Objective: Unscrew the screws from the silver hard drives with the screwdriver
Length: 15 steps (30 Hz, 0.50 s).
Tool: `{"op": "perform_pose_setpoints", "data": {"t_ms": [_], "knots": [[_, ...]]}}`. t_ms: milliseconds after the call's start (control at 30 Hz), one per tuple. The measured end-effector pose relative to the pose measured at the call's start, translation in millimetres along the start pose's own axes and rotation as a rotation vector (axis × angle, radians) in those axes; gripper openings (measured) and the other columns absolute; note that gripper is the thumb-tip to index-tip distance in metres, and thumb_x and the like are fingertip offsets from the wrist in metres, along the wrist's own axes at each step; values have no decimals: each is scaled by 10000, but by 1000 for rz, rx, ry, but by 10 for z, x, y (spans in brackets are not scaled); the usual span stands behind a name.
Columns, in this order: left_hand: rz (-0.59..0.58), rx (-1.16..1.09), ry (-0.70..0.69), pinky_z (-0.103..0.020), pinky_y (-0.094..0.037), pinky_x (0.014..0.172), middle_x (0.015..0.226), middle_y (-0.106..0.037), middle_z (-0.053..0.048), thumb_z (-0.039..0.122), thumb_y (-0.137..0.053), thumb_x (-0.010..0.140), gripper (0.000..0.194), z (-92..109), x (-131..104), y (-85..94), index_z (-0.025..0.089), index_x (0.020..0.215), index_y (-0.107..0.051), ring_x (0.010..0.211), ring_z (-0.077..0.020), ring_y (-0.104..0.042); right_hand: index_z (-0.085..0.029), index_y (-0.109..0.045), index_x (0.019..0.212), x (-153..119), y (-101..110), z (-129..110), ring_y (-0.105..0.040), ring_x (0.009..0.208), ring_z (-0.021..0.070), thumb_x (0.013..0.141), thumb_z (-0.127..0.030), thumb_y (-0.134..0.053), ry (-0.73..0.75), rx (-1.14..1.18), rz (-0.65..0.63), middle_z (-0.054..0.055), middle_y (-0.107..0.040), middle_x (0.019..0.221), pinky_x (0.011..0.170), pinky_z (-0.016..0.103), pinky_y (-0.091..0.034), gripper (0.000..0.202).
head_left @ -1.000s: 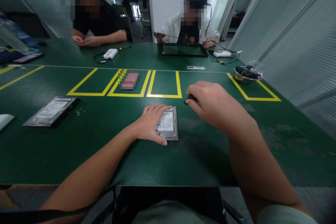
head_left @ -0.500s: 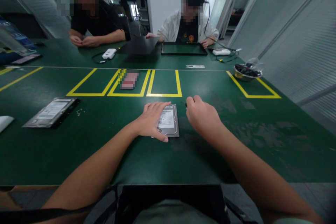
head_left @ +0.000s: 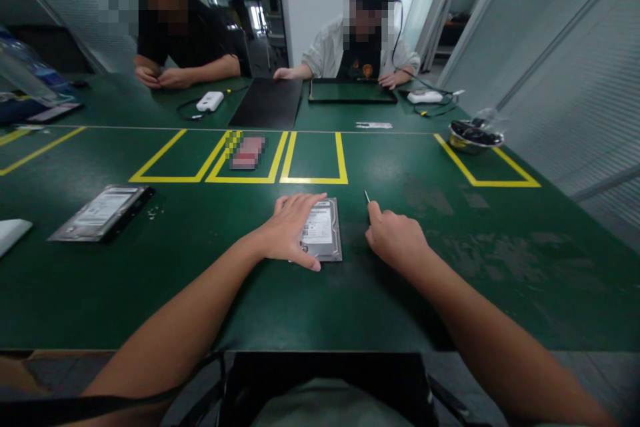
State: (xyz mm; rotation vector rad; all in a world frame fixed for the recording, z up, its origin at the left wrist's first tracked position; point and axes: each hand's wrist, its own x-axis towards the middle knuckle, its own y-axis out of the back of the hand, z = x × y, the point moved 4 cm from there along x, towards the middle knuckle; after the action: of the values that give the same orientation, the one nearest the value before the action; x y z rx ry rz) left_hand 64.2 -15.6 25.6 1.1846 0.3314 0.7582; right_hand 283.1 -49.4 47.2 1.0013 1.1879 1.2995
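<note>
A silver hard drive with a white label [head_left: 325, 230] lies flat on the green table [head_left: 300, 307]. Over its left side rests my left hand [head_left: 286, 230], fingers spread and thumb near the lower edge. To the right of the drive, apart from it, my right hand [head_left: 395, 230] is closed around a thin tool [head_left: 367, 197] whose metal tip points up and away; the rest of it is hidden in the fist.
Another drive [head_left: 103, 213] lies at the left. Yellow tape outlines [head_left: 315, 181] cross the table, one around a pixelated pink item [head_left: 249, 152]. A bowl [head_left: 475, 137] stands at the right. Two people sit opposite, near a black panel [head_left: 267, 103] and a dark frame [head_left: 353, 101].
My right hand has moved slightly right and nearer to me, and the tool's tip now shows. My left hand stays on the drive. Across the table, a person's black panel has come down flat.
</note>
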Motion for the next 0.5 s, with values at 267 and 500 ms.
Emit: {"op": "perform_pose_setpoints", "data": {"t_ms": [267, 500], "knots": [[-6, 13, 10, -632, -70, 1151, 1523, -329, -186, 743, -728, 526, 1303, 12, -8, 11, 218, 1546, -110, 1352, -446, -318, -177, -525, 1159, -8, 9, 78, -725, 812, 330, 930, -285, -403, -16, -5, -77, 126, -711, 898, 637, 391, -511, 281], [11, 5, 1, -656, -17, 1161, 1515, -343, -185, 748, -734, 519, 1320, -5, -25, -1, 239, 1549, -84, 1372, -443, -314, -174, -586, 1049, -119, 50, -36, -678, 845, 307, 895, -221, -492, 59, -78, 142, 136, -659, 972, 606, 330, -445, 187]]}}
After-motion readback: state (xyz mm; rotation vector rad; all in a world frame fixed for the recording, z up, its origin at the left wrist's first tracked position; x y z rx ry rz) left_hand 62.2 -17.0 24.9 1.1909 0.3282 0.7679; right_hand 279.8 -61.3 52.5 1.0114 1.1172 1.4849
